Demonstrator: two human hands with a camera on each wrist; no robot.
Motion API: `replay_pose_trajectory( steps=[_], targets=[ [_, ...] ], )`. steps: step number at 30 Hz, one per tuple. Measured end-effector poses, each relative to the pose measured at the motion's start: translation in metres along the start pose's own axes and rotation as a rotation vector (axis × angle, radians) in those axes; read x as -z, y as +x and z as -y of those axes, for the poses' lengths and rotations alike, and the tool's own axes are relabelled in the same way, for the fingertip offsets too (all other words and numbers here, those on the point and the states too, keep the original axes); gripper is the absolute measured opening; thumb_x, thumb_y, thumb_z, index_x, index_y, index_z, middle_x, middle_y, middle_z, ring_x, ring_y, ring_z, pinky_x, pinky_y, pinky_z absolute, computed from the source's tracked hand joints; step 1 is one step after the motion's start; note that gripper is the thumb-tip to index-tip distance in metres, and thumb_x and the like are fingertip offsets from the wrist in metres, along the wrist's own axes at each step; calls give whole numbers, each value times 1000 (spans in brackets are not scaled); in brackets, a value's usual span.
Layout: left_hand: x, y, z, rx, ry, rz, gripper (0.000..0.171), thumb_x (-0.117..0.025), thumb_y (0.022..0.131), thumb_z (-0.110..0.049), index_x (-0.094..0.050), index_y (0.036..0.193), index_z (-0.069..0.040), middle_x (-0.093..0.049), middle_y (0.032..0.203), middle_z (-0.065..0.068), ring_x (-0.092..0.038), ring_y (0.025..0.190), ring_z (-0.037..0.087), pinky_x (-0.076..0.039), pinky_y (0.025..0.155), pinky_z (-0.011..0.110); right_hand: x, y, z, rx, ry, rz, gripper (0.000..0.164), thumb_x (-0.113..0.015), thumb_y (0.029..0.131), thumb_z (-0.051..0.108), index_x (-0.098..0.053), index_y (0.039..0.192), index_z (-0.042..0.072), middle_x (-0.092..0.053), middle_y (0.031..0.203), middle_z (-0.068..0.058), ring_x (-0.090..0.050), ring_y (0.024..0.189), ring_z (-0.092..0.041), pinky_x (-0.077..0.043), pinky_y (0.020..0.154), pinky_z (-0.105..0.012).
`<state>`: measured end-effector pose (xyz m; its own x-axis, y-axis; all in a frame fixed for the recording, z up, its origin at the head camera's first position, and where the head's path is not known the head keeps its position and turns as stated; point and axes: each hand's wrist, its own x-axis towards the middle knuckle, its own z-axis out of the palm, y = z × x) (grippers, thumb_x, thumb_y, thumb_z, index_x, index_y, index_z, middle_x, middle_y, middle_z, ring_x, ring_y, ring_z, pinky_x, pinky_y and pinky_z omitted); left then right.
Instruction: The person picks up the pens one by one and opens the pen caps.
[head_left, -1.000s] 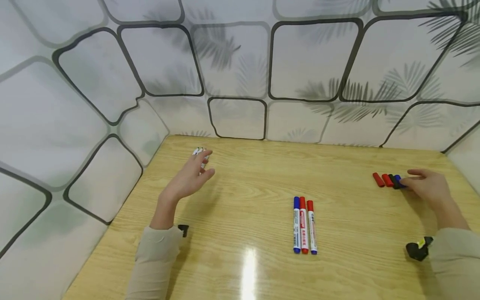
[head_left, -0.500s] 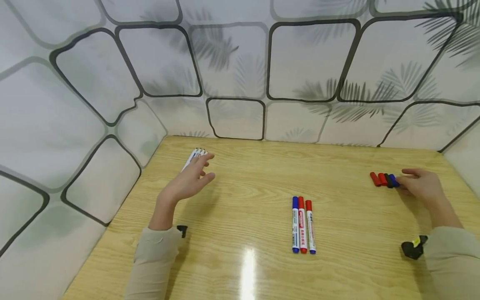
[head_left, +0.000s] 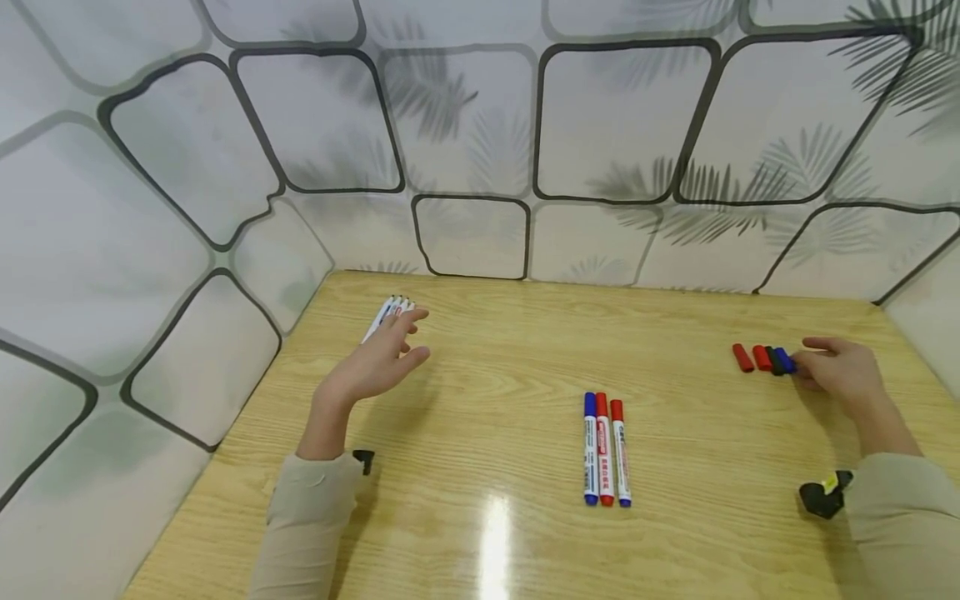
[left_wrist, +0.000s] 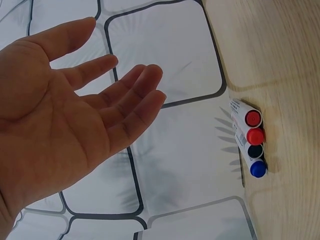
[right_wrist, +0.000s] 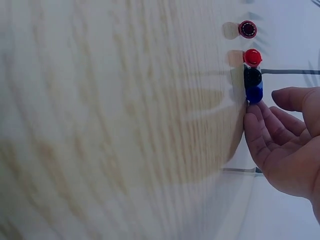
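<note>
Above several white markers point(head_left: 380, 317) at the table's back left, my left hand point(head_left: 371, 358) is held with its fingers loosely spread and its palm bare. The left wrist view has the markers' red, black and blue ends point(left_wrist: 255, 136) apart from that hand. Far right, my right hand point(head_left: 847, 375) lies against a blue cap point(head_left: 784, 360), its fingertips touching the cap's side and the thumb apart from it. A black cap point(head_left: 774, 361) and a red cap point(head_left: 762, 358) lie beside the blue one. Another red cap point(head_left: 742, 357) lies a little further left.
Three capped markers, one blue point(head_left: 591, 450), one red point(head_left: 604, 450) and one red-capped with a blue end point(head_left: 621, 454), lie side by side mid-table. A patterned wall point(head_left: 472, 237) borders the wooden table point(head_left: 480, 358) at the back and left.
My right hand and the caps have shifted slightly left, and the gap beside the leftmost red cap has widened lately. More of the white markers shows beside my left hand than a second ago.
</note>
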<state>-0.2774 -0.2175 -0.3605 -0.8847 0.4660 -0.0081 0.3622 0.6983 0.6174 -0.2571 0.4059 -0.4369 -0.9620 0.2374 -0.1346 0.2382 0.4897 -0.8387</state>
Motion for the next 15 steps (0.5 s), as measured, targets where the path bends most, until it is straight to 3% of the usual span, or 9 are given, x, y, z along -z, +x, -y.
replay_pose_trajectory(
  steps=[10,15],
  targets=[
    [0,-1,-1,3,-13,24,60,-51,105,-24,-24,155,-6,-29,155,20,-49,125,45,-47,96,54,4,-9,2,-12,46,7,63,-48,100,11,-20,143,-26,-59,70,26,-63,63,5,-57,62,-23],
    [-1,-1,-3,-2,-13,23,59,-51,105,-23,-24,155,-7,-30,154,21,-48,125,45,-46,96,54,6,-13,1,-19,58,9,66,-49,101,15,-17,146,-22,-57,72,29,-65,65,6,-57,62,-22]
  ],
)
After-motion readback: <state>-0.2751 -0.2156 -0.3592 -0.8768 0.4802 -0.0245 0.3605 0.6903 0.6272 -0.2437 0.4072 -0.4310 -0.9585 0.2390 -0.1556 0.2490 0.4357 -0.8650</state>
